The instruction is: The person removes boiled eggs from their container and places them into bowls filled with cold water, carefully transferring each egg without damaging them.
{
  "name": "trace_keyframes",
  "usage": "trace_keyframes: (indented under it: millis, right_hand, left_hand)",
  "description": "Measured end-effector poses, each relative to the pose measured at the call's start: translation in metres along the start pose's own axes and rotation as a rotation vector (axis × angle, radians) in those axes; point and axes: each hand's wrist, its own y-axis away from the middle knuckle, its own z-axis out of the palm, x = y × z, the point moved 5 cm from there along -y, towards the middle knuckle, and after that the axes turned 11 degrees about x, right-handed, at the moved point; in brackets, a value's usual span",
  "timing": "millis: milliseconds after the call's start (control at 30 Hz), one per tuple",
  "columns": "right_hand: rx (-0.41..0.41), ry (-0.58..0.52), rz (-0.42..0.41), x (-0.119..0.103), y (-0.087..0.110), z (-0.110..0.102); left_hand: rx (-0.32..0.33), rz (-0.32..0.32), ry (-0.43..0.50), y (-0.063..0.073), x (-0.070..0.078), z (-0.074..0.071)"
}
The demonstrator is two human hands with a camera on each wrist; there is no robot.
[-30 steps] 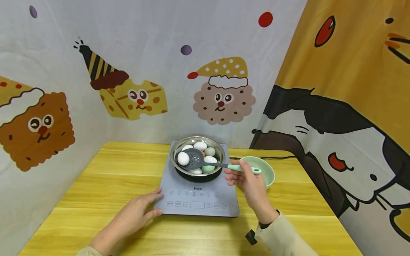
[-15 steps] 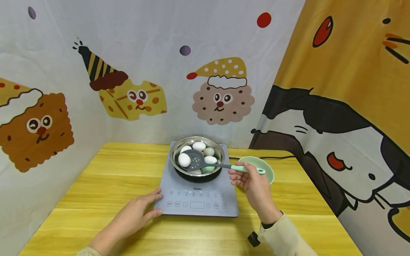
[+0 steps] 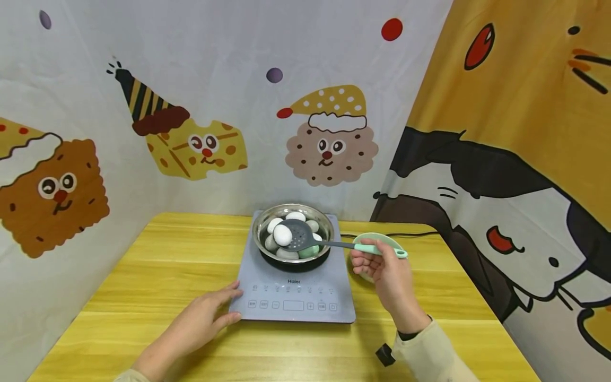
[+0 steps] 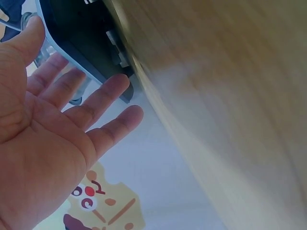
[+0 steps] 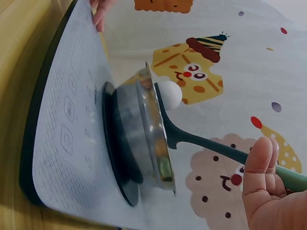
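Observation:
My right hand (image 3: 390, 278) grips the mint-green handle of a dark grey slotted spoon (image 3: 305, 240). A white egg (image 3: 282, 235) lies on the spoon's head, above a metal pan (image 3: 260, 239) of several eggs. In the right wrist view this egg (image 5: 171, 94) sits at the pan's rim level or slightly beyond it. The pan stands on a grey induction cooker (image 3: 294, 300). At the cooker's front left corner, my left hand (image 3: 202, 321) rests with extended fingers touching its edge. Behind my right hand is a light green bowl (image 3: 377, 236), partly hidden.
The wooden table (image 3: 191, 254) runs back to a printed cloth (image 3: 215, 63) with cartoon figures. A black cord (image 3: 412, 234) lies along the back right of the table. A small black object (image 3: 385, 355) shows by my right sleeve.
My right hand has moved rightward, carrying the slotted spoon and the egg a little to the right and up over the pan. My left hand stays at the cooker's corner.

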Motion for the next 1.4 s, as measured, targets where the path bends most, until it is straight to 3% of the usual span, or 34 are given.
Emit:
trace_keyframes:
  millis: [200,633,1167,1400]
  right_hand:
    - [0.030,0.016,-0.044,-0.009,0.002,-0.017]
    - [0.095,0.025,-0.050,-0.022,0.007,-0.049]
    - [0.063,-0.027,-0.017,-0.027,0.008,-0.086]
    - [0.092,-0.027,-0.021,-0.032,0.008,-0.112]
  left_hand:
    - [0.000,-0.004,0.003,0.000,0.001,-0.002]
    - [-0.004,-0.007,-0.007,0.000,0.000,-0.001]
    - [-0.004,-0.001,0.003,0.001,0.000,0.001]
    - [0.000,0.000,0.000,0.000,0.000,0.000]
